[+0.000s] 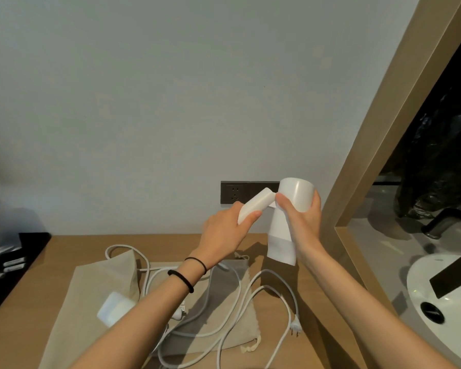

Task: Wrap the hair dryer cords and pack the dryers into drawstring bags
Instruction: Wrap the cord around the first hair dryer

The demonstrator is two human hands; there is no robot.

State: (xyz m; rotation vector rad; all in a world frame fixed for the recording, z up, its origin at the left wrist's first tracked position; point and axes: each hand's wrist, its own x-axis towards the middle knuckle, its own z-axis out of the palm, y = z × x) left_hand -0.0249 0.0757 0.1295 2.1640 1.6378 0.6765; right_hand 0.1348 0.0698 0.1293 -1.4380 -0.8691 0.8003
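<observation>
Right hand (304, 225) grips hair dryer (297, 193) barrel, left hand (224, 233) its handle (253, 206).
I judge it early: cords (294, 326) loose on worktop (69, 249), drawstring bags (96, 278) flat, nothing packed.

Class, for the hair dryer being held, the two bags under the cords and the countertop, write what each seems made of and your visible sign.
Hair dryer: probably plastic, smooth white with a soft sheen on the barrel. Beige bag and grey bag: cloth, matt, limp and creased. Countertop: wood or wood-look laminate, matt tan; the picture leaves it open.
</observation>
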